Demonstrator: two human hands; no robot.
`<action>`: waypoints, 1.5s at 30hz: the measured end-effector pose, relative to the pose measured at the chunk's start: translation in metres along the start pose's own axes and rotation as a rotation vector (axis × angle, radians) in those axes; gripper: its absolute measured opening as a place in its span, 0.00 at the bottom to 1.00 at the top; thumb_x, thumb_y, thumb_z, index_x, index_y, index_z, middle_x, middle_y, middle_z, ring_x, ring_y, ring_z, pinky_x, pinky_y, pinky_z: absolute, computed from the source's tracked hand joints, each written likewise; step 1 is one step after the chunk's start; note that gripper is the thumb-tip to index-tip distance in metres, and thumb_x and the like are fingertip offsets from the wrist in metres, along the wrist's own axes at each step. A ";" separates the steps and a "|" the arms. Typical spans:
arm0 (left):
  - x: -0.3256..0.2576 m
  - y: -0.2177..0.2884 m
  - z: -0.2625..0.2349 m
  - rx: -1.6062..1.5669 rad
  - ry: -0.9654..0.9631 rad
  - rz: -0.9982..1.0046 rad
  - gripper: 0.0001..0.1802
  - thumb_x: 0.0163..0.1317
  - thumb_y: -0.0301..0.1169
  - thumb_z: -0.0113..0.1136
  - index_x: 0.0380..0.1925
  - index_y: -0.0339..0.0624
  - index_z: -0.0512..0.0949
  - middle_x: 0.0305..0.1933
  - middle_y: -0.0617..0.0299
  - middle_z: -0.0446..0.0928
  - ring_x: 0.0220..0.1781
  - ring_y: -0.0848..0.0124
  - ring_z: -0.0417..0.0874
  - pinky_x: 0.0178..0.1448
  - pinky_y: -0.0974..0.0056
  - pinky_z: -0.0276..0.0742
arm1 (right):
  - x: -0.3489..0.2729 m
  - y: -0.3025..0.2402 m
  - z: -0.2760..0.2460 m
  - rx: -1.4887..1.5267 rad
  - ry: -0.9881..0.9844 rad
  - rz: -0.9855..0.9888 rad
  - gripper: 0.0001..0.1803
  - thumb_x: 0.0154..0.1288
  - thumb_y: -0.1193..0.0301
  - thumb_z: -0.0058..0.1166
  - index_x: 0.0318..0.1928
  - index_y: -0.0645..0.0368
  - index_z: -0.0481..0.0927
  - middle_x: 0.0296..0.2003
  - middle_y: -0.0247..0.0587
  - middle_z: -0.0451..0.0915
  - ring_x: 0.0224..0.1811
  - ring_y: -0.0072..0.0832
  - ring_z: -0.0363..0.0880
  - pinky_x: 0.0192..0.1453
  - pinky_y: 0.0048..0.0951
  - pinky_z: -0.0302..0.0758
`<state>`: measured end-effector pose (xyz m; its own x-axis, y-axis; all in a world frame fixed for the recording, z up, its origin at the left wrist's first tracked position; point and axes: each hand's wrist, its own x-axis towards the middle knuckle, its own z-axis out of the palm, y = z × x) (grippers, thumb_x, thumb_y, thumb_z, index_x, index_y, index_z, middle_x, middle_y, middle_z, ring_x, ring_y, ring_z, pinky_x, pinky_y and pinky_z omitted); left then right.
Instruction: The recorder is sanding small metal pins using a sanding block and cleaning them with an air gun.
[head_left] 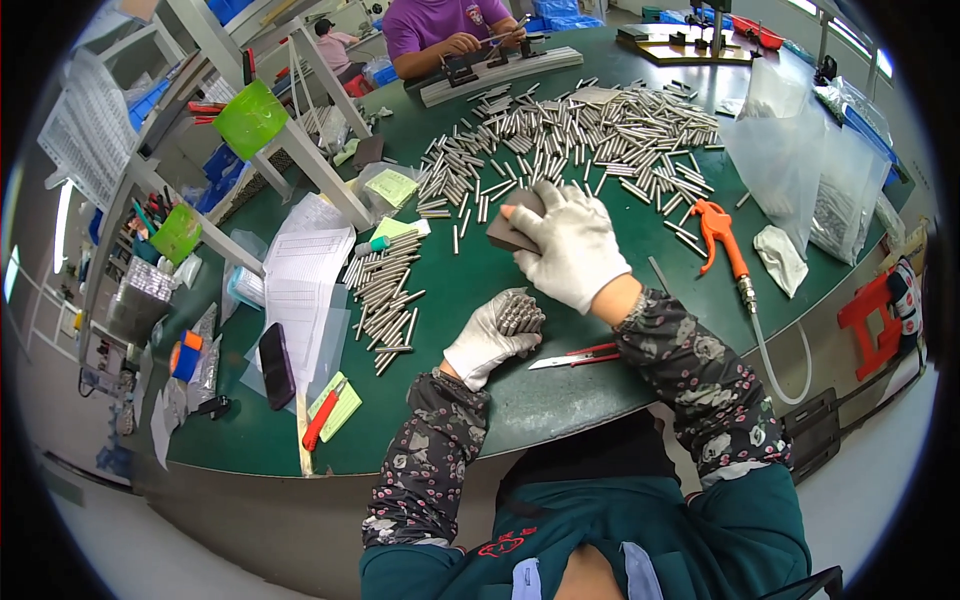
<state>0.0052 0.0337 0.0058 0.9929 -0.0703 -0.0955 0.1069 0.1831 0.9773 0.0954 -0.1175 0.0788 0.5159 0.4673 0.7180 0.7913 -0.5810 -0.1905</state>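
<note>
My left hand (478, 342), in a white glove, is closed around a tight bundle of metal pins (521, 314), whose round ends face up. Just beyond it and to the right, my gloved right hand (578, 242) grips a dark grey-brown block (508, 234) and holds it above the green table (460, 275). One bare fingertip shows through that glove. The block and the bundle are apart. On the table between my forearms lies a slim metal tool with red handles (590, 356). Loose metal pins (610, 130) form a wide heap beyond my hands.
More pins (388, 290) lie at left, beside paper sheets (302, 255), a phone (277, 366) and a red cutter (322, 420). An orange air gun (722, 238) with a hose lies right, near plastic bags (785, 170). Across the table a person in purple (437, 28) works at a metal fixture (500, 75).
</note>
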 end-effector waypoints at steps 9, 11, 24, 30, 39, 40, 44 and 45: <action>0.001 0.003 -0.006 -0.054 0.029 0.055 0.30 0.47 0.14 0.67 0.51 0.40 0.71 0.35 0.63 0.79 0.33 0.75 0.80 0.33 0.72 0.77 | -0.044 0.016 0.005 0.338 -0.352 0.085 0.24 0.52 0.64 0.60 0.50 0.60 0.81 0.43 0.48 0.82 0.50 0.40 0.79 0.54 0.38 0.73; 0.001 0.003 -0.006 -0.067 0.052 0.062 0.31 0.46 0.14 0.68 0.53 0.40 0.71 0.38 0.64 0.79 0.34 0.75 0.80 0.34 0.72 0.78 | -0.043 0.010 0.010 0.737 -0.453 0.223 0.23 0.53 0.66 0.60 0.51 0.61 0.80 0.40 0.49 0.82 0.44 0.39 0.81 0.50 0.35 0.76; 0.003 -0.005 -0.011 -0.048 0.052 0.111 0.31 0.43 0.12 0.68 0.50 0.41 0.74 0.41 0.66 0.78 0.39 0.75 0.80 0.39 0.70 0.82 | -0.057 0.000 0.031 1.090 -0.325 0.296 0.18 0.56 0.76 0.62 0.49 0.63 0.81 0.32 0.43 0.82 0.33 0.27 0.81 0.42 0.26 0.77; 0.000 0.001 -0.009 -0.096 0.030 0.102 0.30 0.43 0.13 0.69 0.50 0.40 0.74 0.41 0.66 0.78 0.38 0.75 0.80 0.39 0.71 0.81 | -0.055 0.000 0.026 1.056 -0.337 0.308 0.17 0.55 0.74 0.63 0.48 0.61 0.82 0.31 0.42 0.83 0.34 0.29 0.81 0.43 0.27 0.77; 0.001 0.005 -0.006 -0.076 -0.030 0.067 0.27 0.47 0.14 0.68 0.48 0.40 0.73 0.35 0.64 0.80 0.33 0.75 0.80 0.36 0.71 0.78 | -0.019 0.000 0.004 0.420 -0.229 -0.165 0.04 0.54 0.70 0.59 0.31 0.54 0.81 0.28 0.36 0.77 0.38 0.37 0.76 0.45 0.39 0.72; 0.001 0.005 -0.006 -0.080 -0.024 0.070 0.26 0.45 0.15 0.69 0.46 0.40 0.74 0.35 0.64 0.80 0.33 0.75 0.80 0.36 0.71 0.78 | -0.016 -0.002 0.003 0.344 -0.277 -0.175 0.05 0.54 0.69 0.59 0.32 0.54 0.81 0.28 0.36 0.77 0.39 0.37 0.77 0.45 0.39 0.72; 0.002 0.004 -0.006 -0.073 0.004 0.054 0.27 0.45 0.18 0.72 0.47 0.42 0.74 0.35 0.66 0.80 0.32 0.76 0.80 0.35 0.70 0.78 | -0.009 -0.010 0.003 0.138 -0.354 -0.283 0.06 0.53 0.66 0.60 0.32 0.52 0.81 0.30 0.36 0.78 0.40 0.36 0.77 0.45 0.38 0.72; 0.002 0.003 -0.006 -0.077 0.008 0.053 0.28 0.45 0.18 0.72 0.48 0.42 0.74 0.36 0.66 0.80 0.32 0.75 0.80 0.35 0.70 0.78 | -0.008 -0.011 0.003 0.089 -0.365 -0.309 0.06 0.52 0.66 0.60 0.32 0.52 0.81 0.30 0.35 0.78 0.40 0.35 0.77 0.45 0.37 0.72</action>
<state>0.0076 0.0402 0.0078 0.9976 -0.0511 -0.0459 0.0577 0.2616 0.9634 0.0833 -0.1126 0.0738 0.3214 0.8212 0.4716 0.9423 -0.3265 -0.0736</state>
